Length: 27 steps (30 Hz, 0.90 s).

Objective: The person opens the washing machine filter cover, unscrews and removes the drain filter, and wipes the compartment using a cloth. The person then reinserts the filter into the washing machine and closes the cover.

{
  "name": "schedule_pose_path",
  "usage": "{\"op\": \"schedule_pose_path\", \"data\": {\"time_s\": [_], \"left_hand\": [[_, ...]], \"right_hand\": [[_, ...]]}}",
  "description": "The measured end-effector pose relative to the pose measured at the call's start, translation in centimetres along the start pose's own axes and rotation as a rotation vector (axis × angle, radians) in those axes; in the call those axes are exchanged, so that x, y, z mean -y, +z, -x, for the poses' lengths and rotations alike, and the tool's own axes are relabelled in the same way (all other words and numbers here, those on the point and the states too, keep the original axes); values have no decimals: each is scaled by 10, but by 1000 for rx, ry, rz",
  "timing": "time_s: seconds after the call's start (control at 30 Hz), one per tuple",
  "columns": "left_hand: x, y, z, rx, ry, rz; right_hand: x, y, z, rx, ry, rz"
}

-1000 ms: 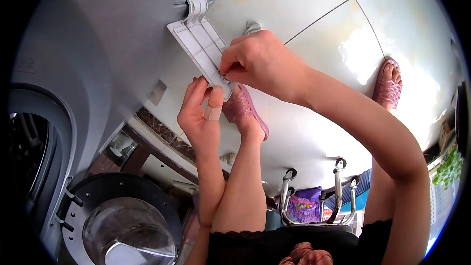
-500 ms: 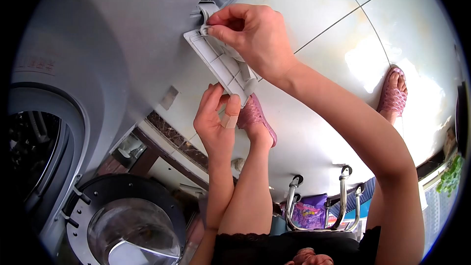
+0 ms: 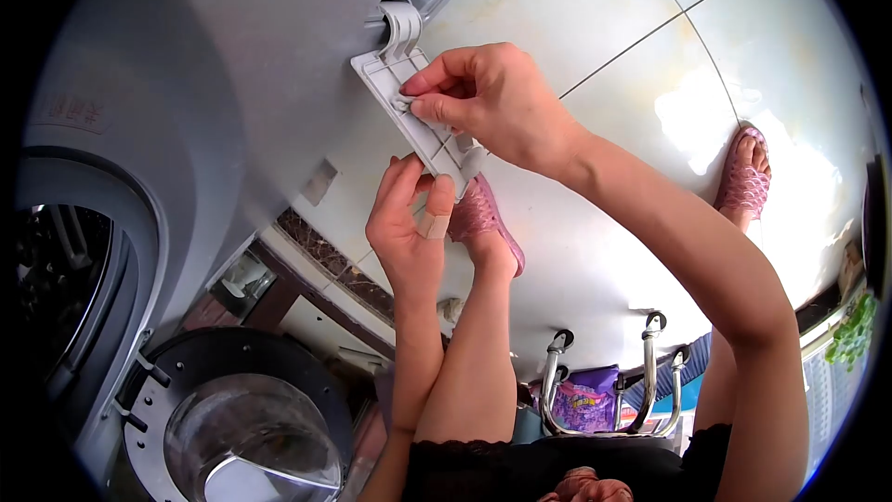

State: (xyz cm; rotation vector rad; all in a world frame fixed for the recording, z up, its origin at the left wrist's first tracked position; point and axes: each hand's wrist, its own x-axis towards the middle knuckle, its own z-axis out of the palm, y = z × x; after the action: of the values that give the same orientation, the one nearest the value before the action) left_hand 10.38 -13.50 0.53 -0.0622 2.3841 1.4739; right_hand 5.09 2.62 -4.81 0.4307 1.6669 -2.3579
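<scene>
My left hand [image 3: 409, 214] pinches the lower end of a white plastic flap cover [image 3: 420, 130] between thumb and fingers; a bandage wraps its thumb. The ribbed inner face of the flap is turned up, and its curved hinge arms [image 3: 402, 23] reach into an opening low on the grey washing machine [image 3: 269, 65]. Over the middle of the flap, my right hand [image 3: 497, 107] is closed on a small crumpled white cloth [image 3: 401, 104] that touches the ribs. Most of the cloth is hidden under the fingers; it could be tissue.
The washer's round glass door [image 3: 251, 437] hangs open at the lower left, beside the dark drum opening [image 3: 70, 270]. A chrome stool frame on casters [image 3: 650, 363] and a purple packet [image 3: 587, 400] are near my legs. Pale floor tiles [image 3: 595, 158] spread to the right.
My right hand has moved with the white cloth from the hinge end down to the middle of the flap, uncovering the hinge arms. My left hand keeps its hold.
</scene>
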Motion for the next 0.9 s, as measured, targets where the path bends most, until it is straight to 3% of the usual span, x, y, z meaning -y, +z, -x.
{"op": "schedule_pose_path", "data": {"time_s": [0.1,0.23,0.37,0.5,0.57,0.77,0.83,0.9], "left_hand": [[-1,2,1,-11,-5,-2],[10,0,2,31,20,47],[7,-5,1,84,19,145],[7,-6,2,51,-58,375],[-1,-9,0,4,-150,430],[0,-10,-3,-76,-195,314],[-2,-5,-3,5,-114,256],[-5,-3,-1,23,-76,222]], "right_hand": [[18,-12,-9,28,81,-14],[12,12,-15,-82,-97,-46],[14,-21,8,266,-169,140],[5,-7,3,61,-137,1],[4,-14,15,157,-108,75],[-12,-34,61,436,-188,310],[-21,-38,73,551,-243,385],[-20,-44,76,401,-159,237]]}}
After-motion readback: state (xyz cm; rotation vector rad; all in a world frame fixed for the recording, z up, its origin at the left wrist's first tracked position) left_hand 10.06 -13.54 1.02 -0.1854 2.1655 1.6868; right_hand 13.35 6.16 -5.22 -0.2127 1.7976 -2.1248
